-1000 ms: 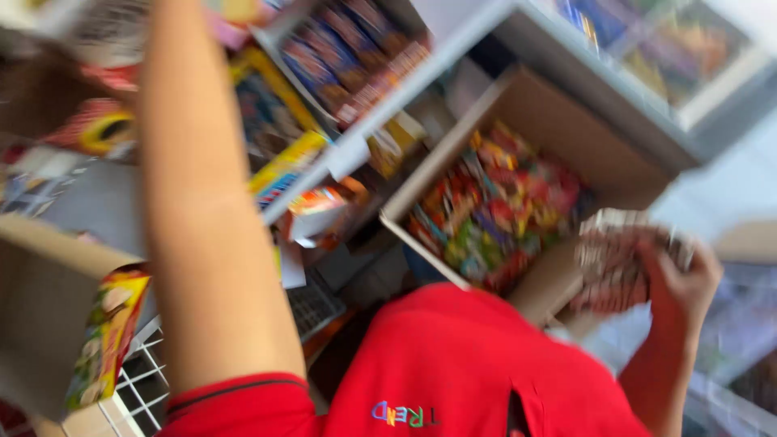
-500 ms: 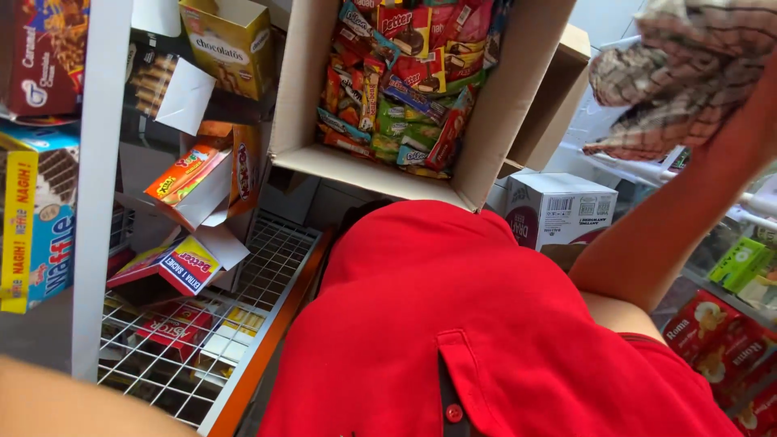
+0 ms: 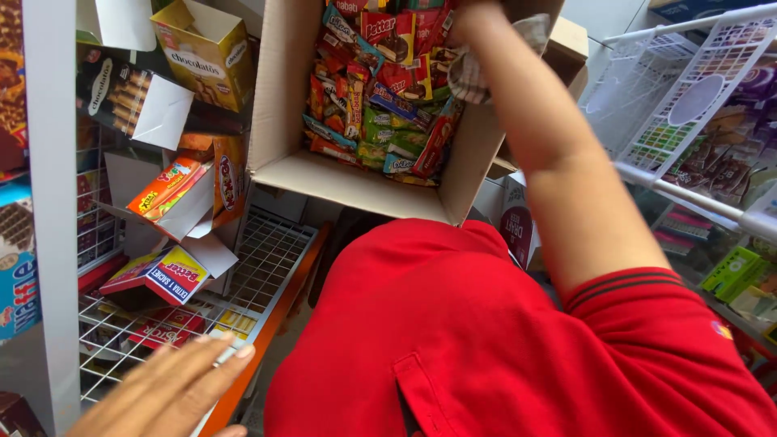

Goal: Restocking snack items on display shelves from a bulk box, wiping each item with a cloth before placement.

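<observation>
Overhead, the right hand (image 3: 477, 24) keeps a closed grip on a checked cloth (image 3: 469, 69) inside the snack-filled cardboard box (image 3: 340, 174).

An open brown cardboard box (image 3: 285, 121) sits top centre, packed with small snack wrappers in red, green, orange and blue (image 3: 380, 89). Left of it a yellow carton with an open flap (image 3: 209, 53) stands tilted, beside a dark brown carton with a white flap (image 3: 129, 97). Below them leans an orange-and-yellow carton (image 3: 166, 188) — under it, on the white wire shelf (image 3: 267, 267), a flat red-and-yellow carton (image 3: 162, 273). A blue package (image 3: 16, 275) shows at the far left edge. A white-and-maroon box (image 3: 518, 222) stands right of the cardboard box; dark wrapped packs (image 3: 712, 170) fill the rack at right.
</observation>
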